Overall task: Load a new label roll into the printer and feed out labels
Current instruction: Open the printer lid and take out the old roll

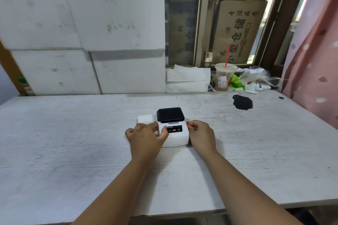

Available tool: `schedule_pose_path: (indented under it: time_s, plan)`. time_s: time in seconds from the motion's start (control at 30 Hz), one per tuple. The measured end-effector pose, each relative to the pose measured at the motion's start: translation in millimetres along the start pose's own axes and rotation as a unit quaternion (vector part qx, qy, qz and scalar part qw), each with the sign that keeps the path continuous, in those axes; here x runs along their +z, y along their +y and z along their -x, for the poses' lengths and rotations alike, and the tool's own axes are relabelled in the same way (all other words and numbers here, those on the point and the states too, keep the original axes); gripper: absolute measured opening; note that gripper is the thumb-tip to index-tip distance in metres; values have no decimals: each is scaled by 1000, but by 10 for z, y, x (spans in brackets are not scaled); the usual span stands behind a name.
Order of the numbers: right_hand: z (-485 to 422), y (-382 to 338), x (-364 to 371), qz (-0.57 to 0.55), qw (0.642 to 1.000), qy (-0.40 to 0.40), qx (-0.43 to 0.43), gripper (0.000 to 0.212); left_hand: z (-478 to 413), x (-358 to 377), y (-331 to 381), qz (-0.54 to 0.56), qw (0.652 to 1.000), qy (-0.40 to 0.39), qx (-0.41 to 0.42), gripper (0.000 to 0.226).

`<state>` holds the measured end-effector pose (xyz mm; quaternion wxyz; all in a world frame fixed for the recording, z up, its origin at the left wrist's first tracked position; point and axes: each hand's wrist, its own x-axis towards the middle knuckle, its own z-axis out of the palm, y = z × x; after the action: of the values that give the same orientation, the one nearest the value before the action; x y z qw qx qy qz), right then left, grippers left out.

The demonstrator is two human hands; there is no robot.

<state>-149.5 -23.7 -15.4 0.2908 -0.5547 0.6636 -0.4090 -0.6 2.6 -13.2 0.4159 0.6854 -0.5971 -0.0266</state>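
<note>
White and boxy, the printer (173, 131) sits near the middle of the bench (73, 142), its control strip facing the person and its long axis running from them toward the wall. Both bare forearms reach in from the near edge to flank it. The left hand (146, 136) presses against the printer's left side, fingers curled over the top edge next to the control strip, so this grip is closed on the printer. The right hand (201, 134) cups the printer's right side, fingertips bent onto its upper corner, also grasping it. The panel's small markings are too blurred to read. Behind the panel, the printer's black lid (170, 114) lies tilted. Just left of that lid, touching the printer, stands a white label roll (145, 118), partly hidden by the left hand.
</note>
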Motion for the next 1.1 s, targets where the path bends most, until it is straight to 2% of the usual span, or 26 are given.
schedule_pose_path:
  time_s: [0.13,0.33,0.47,0.6,0.8,1.0,1.1]
  plan:
    - [39,-24,-10,13,999,26,-24,22,-13,5,16,7,1000,-7,-6,37]
    - [72,-32,-38,-21,998,57,1,25,22,-5,1,25,1000,-3,0,19]
    - [100,-41,-38,-52,997,59,-5,17,15,-14,1,39,999,1,-2,17]
    - [120,-59,-55,-111,992,38,-39,23,18,-2,-17,33,999,3,2,11]
    - [148,-46,-101,-166,979,-76,-84,46,9,23,-20,13,1000,-7,12,15]
    - [102,-20,-117,-210,976,-40,-50,38,-1,12,-35,47,998,-12,26,13]
    - [94,-9,-103,-218,975,-27,-34,32,6,18,-24,67,996,-28,52,22]
